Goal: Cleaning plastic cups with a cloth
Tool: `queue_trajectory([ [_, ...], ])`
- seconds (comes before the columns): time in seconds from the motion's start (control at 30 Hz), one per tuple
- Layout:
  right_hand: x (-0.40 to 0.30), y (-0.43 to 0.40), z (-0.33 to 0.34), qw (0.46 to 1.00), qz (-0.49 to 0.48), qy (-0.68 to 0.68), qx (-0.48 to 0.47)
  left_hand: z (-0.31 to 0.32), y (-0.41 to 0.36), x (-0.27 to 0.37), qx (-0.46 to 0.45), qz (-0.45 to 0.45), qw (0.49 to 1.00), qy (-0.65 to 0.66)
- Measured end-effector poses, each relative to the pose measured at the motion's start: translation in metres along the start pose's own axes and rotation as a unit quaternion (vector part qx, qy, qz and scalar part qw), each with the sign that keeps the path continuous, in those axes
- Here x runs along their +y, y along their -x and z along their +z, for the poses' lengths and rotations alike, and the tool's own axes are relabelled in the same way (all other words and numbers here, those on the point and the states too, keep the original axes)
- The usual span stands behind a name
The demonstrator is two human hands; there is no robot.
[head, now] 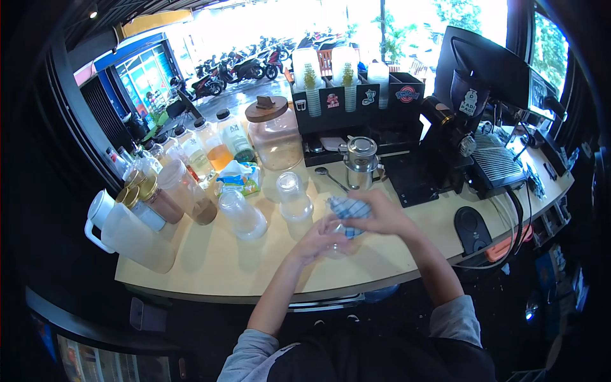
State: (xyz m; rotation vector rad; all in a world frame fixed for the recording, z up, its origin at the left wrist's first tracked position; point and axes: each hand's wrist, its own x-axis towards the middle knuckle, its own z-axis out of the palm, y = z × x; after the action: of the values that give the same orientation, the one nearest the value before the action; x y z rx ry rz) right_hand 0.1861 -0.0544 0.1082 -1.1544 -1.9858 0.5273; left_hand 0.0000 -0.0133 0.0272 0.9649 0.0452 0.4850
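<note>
My left hand (322, 241) is closed around a small clear glass or jar (338, 244), which is blurred and partly hidden by the fingers. My right hand (379, 213) grips a blue-and-white checked cloth (351, 215) at the mouth of that vessel. Beyond my hands stands a metal drip coffee filter (361, 155) on top of a glass mug, with a metal spoon (331, 177) lying to its left. Two clear plastic cups, one nearer (242, 215) and one a little farther (294, 198), stand upside down to the left of my hands.
Bottles (234, 136), lidded jars (164, 203) and a white-lidded pitcher (138, 238) line the left side. A large wooden-lidded glass jar (276, 138) and a black cup organizer (355, 107) stand behind. A black mat (410, 179), coffee grinder (453, 119) and espresso machine (496, 160) are at right.
</note>
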Motion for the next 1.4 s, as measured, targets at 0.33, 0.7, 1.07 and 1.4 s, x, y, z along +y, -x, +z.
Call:
queue_trajectory([
  [0.33,-0.017,-0.003,-0.013,0.99,-0.001,-0.1,-0.104,0.005,0.007,0.006,-0.054,-0.039,0.997,0.033],
  [0.7,-0.025,0.0,-0.012,0.96,0.006,-0.259,-0.104,0.003,0.008,-0.001,-0.031,-0.056,0.994,0.086],
  [1.07,0.033,0.0,-0.005,0.783,0.076,-0.468,0.402,-0.006,-0.014,-0.008,0.157,0.098,0.981,0.054],
  [1.4,0.024,0.005,0.047,0.801,0.253,-0.505,0.197,0.008,-0.046,-0.023,0.22,0.246,0.941,-0.074],
])
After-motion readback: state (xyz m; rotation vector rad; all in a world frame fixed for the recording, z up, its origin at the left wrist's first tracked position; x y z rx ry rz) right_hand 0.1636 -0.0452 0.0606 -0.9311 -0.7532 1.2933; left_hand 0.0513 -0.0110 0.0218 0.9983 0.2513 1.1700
